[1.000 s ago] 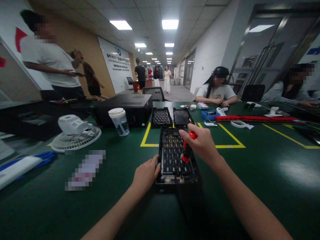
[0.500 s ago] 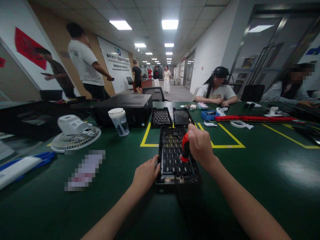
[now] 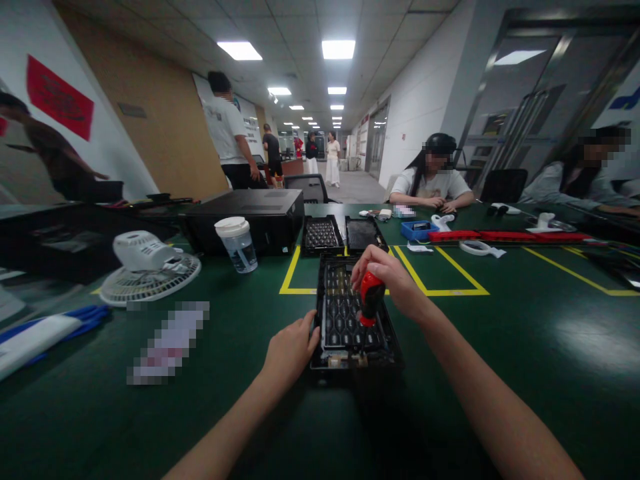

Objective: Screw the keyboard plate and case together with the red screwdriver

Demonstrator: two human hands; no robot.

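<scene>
A shallow black case (image 3: 343,313) with rows of dark, rounded cells lies lengthwise before me on the green table. My left hand (image 3: 291,343) grips its left wall, fingers and thumb against the edge. Above the case's right half, my right hand (image 3: 389,275) has its fingers around the top of a screwdriver (image 3: 371,301) with a red and black handle. The tool stands nearly upright, its shaft pointing down at the near end of the case. Whether the tip sits in a screw is too small to tell.
Beyond the case lie two open black trays (image 3: 323,235). A lidded cup (image 3: 237,245), a black computer tower (image 3: 250,220) and a white fan (image 3: 150,267) stand to the left. A blue box (image 3: 419,230) and white tape roll (image 3: 475,248) lie right. People sit across the table.
My right hand has shifted slightly left and its fingers have turned about the screwdriver's handle. My left hand and the case stay put. People in the background at left have walked on.
</scene>
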